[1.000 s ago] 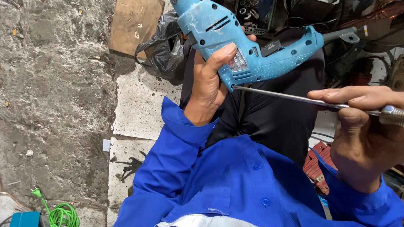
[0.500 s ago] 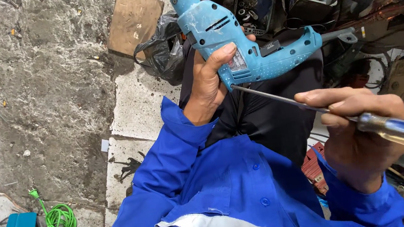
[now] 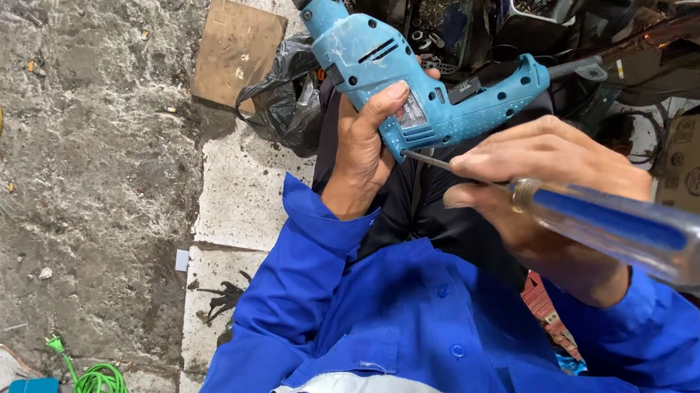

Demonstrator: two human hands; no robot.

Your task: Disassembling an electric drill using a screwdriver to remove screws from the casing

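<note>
Blue drill is gripped by the left hand; the screwdriver, clasped at four o'clock by the right hand, could slip off the screw and gouge the casing.

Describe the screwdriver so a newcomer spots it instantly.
Start at the blue electric drill held in the left hand at top centre. Its thin metal shaft touches the drill's underside and runs down-right into the right hand. The screwdriver alone has a clear handle with a blue core.
</note>
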